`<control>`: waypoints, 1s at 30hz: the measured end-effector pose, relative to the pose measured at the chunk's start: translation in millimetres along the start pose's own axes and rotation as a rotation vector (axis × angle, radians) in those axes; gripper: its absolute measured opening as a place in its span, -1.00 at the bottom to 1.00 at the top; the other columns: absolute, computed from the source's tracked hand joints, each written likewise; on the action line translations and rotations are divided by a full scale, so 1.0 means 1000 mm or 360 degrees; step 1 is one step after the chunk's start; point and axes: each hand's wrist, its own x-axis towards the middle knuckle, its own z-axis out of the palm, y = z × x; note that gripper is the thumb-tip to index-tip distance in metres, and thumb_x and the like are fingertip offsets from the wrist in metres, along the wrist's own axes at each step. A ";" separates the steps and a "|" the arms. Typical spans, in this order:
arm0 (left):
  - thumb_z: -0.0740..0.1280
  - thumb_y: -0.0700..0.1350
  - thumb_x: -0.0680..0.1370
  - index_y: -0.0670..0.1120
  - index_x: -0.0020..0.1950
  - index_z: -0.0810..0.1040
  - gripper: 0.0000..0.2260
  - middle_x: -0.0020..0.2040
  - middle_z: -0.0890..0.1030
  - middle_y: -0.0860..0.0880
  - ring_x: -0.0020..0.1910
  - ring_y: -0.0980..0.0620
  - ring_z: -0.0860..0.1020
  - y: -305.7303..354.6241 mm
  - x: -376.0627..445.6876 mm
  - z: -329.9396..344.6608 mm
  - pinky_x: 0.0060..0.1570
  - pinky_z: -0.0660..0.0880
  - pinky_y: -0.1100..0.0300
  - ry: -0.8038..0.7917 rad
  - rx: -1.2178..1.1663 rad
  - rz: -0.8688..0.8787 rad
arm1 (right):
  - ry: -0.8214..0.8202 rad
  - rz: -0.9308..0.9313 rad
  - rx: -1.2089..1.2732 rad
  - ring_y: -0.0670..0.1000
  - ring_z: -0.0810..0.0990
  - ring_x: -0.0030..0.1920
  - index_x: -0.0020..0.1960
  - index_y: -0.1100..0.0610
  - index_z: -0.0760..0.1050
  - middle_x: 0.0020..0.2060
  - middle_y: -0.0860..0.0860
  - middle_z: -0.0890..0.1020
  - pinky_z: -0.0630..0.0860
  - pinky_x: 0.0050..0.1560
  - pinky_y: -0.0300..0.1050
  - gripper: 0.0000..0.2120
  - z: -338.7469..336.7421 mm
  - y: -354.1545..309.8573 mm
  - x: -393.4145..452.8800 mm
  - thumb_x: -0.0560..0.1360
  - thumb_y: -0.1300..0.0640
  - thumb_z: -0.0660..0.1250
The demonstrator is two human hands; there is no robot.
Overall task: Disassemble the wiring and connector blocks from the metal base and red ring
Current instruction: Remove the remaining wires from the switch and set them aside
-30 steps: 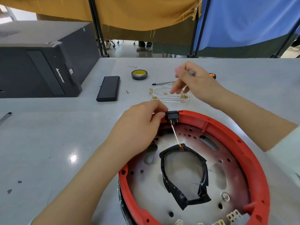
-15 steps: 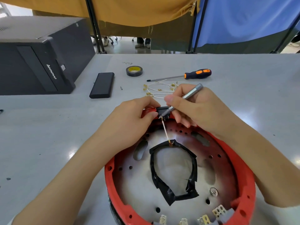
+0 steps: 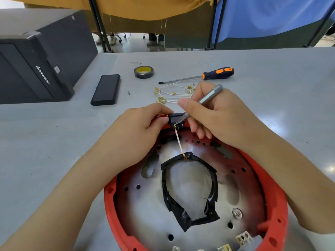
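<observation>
"lenovo" on the black computer case (image 3: pixel 41 69); tape-roll print seemingly illegible.

Both your bare forearms reach in from the near edge and meet at the middle. Your left hand (image 3: pixel 137 131) lies knuckles up, thumb and forefinger pinching a small black switch (image 3: pixel 175 117). Your right hand (image 3: pixel 213 115) curls round a slim grey tool (image 3: pixel 208 96), held like a pen, its tip meeting that switch.
</observation>
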 end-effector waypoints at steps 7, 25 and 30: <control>0.18 -0.02 0.59 0.19 0.10 0.52 -0.82 -0.08 0.61 0.20 -0.05 0.18 0.53 0.000 0.001 0.001 0.00 0.44 0.18 0.0008 0.0021 0.0017 | -0.0004 -0.0004 0.0052 0.06 0.50 -0.58 -0.23 0.06 0.35 -0.46 0.06 0.62 0.39 -0.59 -0.16 -0.74 0.000 0.002 0.002 0.55 -0.04 0.30; 0.16 0.00 0.61 0.21 0.10 0.49 -0.83 -0.09 0.60 0.16 -0.08 0.12 0.51 -0.001 0.000 0.000 -0.11 0.41 0.22 -0.0018 0.0090 0.0000 | 0.0258 0.0013 0.0134 0.03 0.43 -0.64 -0.31 0.09 0.30 -0.56 0.08 0.56 0.28 -0.62 -0.31 -0.69 0.005 -0.003 0.005 0.58 0.07 0.26; 0.16 -0.02 0.61 0.19 0.15 0.49 -0.81 -0.07 0.59 0.16 -0.07 0.13 0.49 -0.001 0.000 0.000 -0.13 0.35 0.23 -0.0010 0.0110 0.0001 | 0.0197 -0.0020 0.0019 -0.01 0.41 -0.64 -0.23 0.06 0.33 -0.52 0.06 0.59 0.32 -0.58 -0.27 -0.73 0.008 -0.004 0.002 0.51 0.01 0.36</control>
